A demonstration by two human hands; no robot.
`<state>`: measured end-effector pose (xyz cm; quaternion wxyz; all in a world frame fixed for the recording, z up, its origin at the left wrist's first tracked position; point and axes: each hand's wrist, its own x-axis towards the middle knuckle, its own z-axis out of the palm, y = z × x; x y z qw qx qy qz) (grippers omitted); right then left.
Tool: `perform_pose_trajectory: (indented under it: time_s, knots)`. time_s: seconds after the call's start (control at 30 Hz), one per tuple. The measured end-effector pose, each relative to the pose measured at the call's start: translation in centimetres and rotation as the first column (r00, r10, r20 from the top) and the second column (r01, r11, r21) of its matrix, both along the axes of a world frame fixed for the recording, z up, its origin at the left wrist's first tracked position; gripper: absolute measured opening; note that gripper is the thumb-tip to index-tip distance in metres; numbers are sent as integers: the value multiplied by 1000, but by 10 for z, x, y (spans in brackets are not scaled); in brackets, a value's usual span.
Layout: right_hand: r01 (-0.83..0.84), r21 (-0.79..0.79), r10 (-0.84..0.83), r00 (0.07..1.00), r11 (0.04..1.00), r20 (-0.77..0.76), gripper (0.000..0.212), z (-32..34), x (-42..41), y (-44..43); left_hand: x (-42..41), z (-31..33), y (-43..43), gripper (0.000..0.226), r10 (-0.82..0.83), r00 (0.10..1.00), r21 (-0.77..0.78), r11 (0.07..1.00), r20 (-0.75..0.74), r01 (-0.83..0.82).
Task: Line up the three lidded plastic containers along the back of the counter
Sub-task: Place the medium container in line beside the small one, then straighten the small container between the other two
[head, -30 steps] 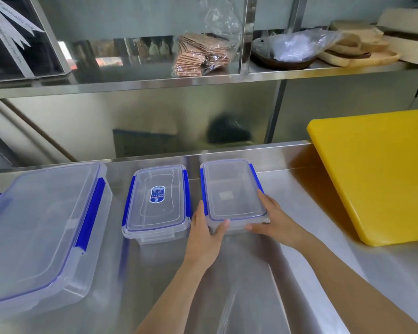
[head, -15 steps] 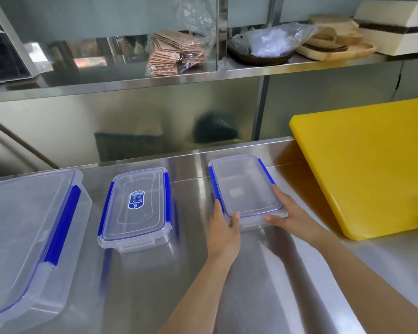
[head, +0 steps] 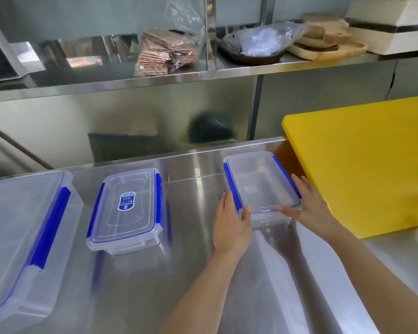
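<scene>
Three clear lidded containers with blue clips stand on the steel counter point(head: 198, 273). The large container point(head: 17, 232) is at the far left, partly cut off by the frame. A medium container point(head: 126, 210) with a blue label on its lid sits in the middle. The small container point(head: 261, 184) is at the right, close to the counter's back edge and next to the yellow board. My left hand point(head: 231, 225) grips its near-left corner, thumb on the lid. My right hand point(head: 307, 206) holds its near-right corner.
A thick yellow cutting board point(head: 367, 165) lies at the right, just beside the small container. Above the counter a steel shelf point(head: 203, 75) carries a bag of brown packets point(head: 164, 53), a dark bowl in plastic point(head: 256, 44) and wooden trays point(head: 328, 44).
Both hands have slid the small container to the right and toward the back, away from the medium container and up to the yellow board. The gap between the two has widened.
</scene>
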<state>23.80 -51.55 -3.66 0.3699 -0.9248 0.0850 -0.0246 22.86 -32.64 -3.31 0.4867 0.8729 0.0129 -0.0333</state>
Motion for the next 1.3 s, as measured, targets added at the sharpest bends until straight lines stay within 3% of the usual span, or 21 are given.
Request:
perform_pose_trajectory:
  time_s: [0.07, 0.13, 0.2, 0.27, 0.37, 0.43, 0.53, 0.6, 0.77, 1.13, 1.23, 1.3]
  knots:
    - [36, -20, -31, 973, 999, 230, 77, 9, 7, 45, 3, 15, 50, 56, 157, 971, -5, 987, 182, -158]
    - [-3, 34, -9, 942, 999, 337, 63, 19, 4, 76, 9, 22, 84, 49, 312, 894, -8, 945, 321, -327]
    - [-135, 37, 116, 938, 990, 325, 54, 14, 3, 109, 17, 21, 125, 43, 468, 819, -12, 870, 331, -493]
    - [-255, 78, 233, 947, 964, 221, 57, 7, 2, 140, 25, 13, 161, 45, 552, 789, 65, 807, 268, -587]
    - [-302, 238, 303, 952, 923, 31, 66, -5, 6, 180, 31, -4, 198, 66, 519, 852, 240, 820, 73, -520]
    - [-319, 329, 336, 942, 889, 6, 63, -8, 10, 199, 28, -14, 204, 77, 467, 884, 291, 850, -32, -439]
    - [-297, 425, 343, 939, 855, -35, 62, -7, 17, 226, 28, -22, 213, 65, 416, 908, 121, 905, -50, -408]
    - [-277, 405, 331, 941, 871, -69, 64, -9, 19, 238, 28, -24, 216, 57, 342, 935, -19, 938, -99, -345]
    - [-228, 348, 275, 957, 909, -91, 60, -16, 18, 230, 25, -23, 199, 48, 292, 948, -143, 940, -129, -309]
    - [-220, 264, 259, 958, 939, -120, 62, -19, 19, 213, 31, -29, 185, 63, 316, 937, -2, 947, -147, -320]
    - [-187, 123, 189, 982, 975, -3, 59, -12, 17, 212, 25, -20, 184, 72, 343, 938, 180, 926, -40, -331]
    - [-143, 55, 136, 983, 988, 127, 55, -4, 16, 215, 20, -4, 187, 72, 339, 936, 219, 910, 96, -352]
